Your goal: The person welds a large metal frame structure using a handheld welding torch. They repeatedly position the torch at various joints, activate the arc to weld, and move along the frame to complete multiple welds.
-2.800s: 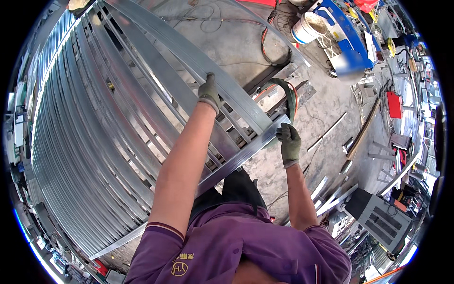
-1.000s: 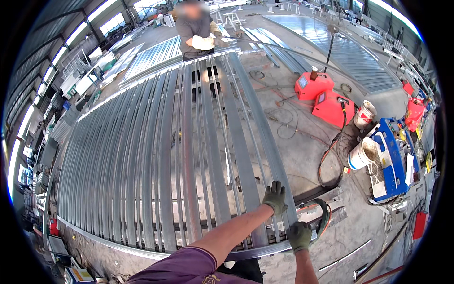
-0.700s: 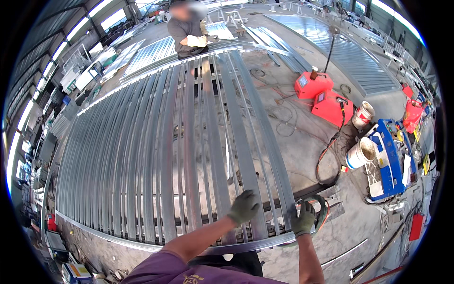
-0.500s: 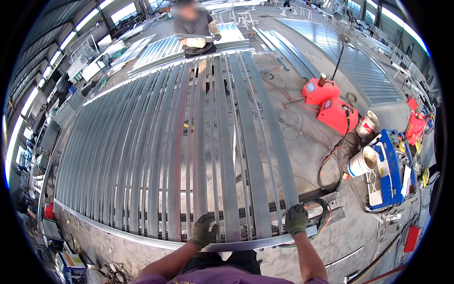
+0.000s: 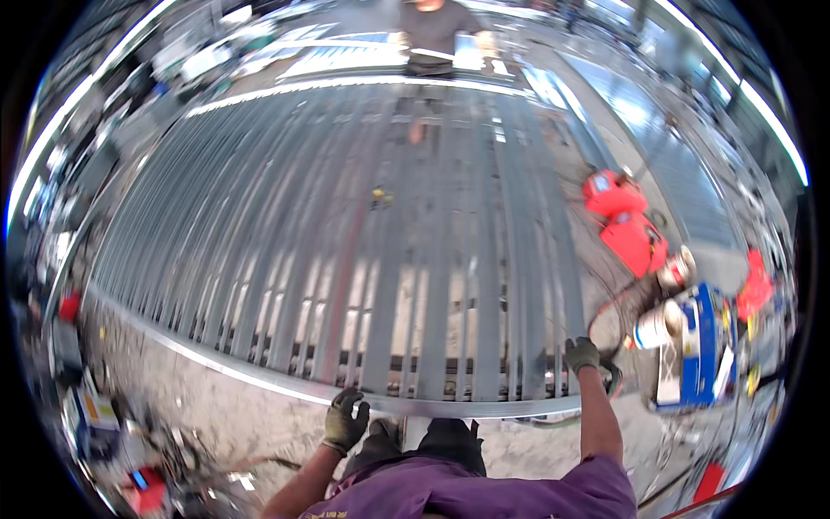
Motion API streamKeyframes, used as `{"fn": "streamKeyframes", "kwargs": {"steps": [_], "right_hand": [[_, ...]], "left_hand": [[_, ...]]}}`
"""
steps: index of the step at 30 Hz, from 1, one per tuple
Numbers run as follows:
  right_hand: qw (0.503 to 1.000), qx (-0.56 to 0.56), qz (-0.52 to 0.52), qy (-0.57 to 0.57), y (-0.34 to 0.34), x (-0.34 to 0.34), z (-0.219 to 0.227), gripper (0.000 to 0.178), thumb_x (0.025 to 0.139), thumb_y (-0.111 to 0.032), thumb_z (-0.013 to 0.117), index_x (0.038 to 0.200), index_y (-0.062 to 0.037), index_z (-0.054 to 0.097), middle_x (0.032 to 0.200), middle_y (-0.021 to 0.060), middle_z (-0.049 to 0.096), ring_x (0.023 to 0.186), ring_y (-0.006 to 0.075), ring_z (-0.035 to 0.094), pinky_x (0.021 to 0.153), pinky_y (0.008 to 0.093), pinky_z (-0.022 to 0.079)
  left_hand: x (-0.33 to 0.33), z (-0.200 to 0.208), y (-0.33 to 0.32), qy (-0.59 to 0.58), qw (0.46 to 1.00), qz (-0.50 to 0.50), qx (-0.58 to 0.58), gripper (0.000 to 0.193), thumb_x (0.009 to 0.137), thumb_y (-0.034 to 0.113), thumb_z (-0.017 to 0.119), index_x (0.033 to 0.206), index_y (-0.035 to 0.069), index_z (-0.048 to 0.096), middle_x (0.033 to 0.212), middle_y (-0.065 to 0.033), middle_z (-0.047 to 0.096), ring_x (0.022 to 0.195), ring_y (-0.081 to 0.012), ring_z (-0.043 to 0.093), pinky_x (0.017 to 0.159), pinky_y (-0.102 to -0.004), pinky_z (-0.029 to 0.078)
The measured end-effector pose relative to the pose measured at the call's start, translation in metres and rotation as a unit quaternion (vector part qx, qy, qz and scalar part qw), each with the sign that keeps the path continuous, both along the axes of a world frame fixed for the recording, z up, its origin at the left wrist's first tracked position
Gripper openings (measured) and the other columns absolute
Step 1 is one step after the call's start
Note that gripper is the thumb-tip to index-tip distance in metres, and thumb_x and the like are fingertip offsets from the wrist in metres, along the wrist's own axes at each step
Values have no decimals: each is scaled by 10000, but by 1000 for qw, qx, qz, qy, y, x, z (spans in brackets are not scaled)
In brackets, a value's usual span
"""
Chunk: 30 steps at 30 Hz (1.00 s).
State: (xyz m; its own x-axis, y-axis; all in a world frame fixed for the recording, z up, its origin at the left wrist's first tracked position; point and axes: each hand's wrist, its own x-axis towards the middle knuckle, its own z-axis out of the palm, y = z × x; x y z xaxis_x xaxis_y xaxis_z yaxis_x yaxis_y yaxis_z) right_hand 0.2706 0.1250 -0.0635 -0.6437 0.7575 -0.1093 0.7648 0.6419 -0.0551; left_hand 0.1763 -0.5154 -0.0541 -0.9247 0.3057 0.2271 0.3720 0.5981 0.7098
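Slatted metal frame (image 5: 382, 337) spread from 10 to 1 o'clock. Left hand (image 5: 346, 421) is curled at the near rail (image 5: 484, 408), 10 o'clock; right hand (image 5: 582, 355) is set by the end slat (image 5: 565, 285), 2 o'clock. Grip can't be told for either, blurred. Likely risk: frame skewed if pushed unevenly; glove snagged on an edge.

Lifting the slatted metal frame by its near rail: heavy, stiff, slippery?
Probably heavy overall: the frame holds many long metal slats. It likely resists bending along the slats but might sag a little over that span; their fastening is too blurred to judge. The near rail looks smooth and bare, so it could feel slippery.
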Motion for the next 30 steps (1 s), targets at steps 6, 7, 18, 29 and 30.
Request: {"fn": "streamKeyframes", "kwargs": {"steps": [6,7,18,29,30], "right_hand": [[949,-15,150,276,-133,-71,-4,348,981,-321,664,1096,-3,744,1102,234,752,1043,433,711,950,512,558],[934,-21,182,308,-171,-81,-6,330,977,-305,680,1097,-3,742,1092,226,755,1032,430,712,947,510,558],[725,-251,584,266,-512,-163,0,301,905,-192,707,1138,-2,717,1179,224,700,1102,443,653,985,532,526],[817,-210,524,116,-530,-122,-36,331,807,-176,731,1113,-67,667,1109,200,689,1087,425,647,961,539,513],[843,-213,486,91,-531,-130,-34,295,807,-179,727,1075,-68,675,1077,200,698,1057,424,658,936,545,520]], "left_hand": [[41,-92,-183,-319,918,229,47,298,946,282,785,1123,43,770,1003,-123,806,952,-189,740,860,-355,567],[53,-93,-212,-368,893,254,42,321,954,305,775,1103,21,777,977,-121,804,925,-172,729,829,-361,567],[489,-84,-303,-603,650,168,-432,437,1004,334,596,1319,53,708,1261,-156,759,1097,-359,752,935,-474,585],[408,-155,-261,-672,696,242,-74,298,964,356,643,1050,99,767,996,-145,772,891,-339,730,784,-479,569],[381,-162,-285,-660,707,233,-95,285,966,350,640,1029,104,769,974,-141,771,871,-331,729,768,-483,567]]}}
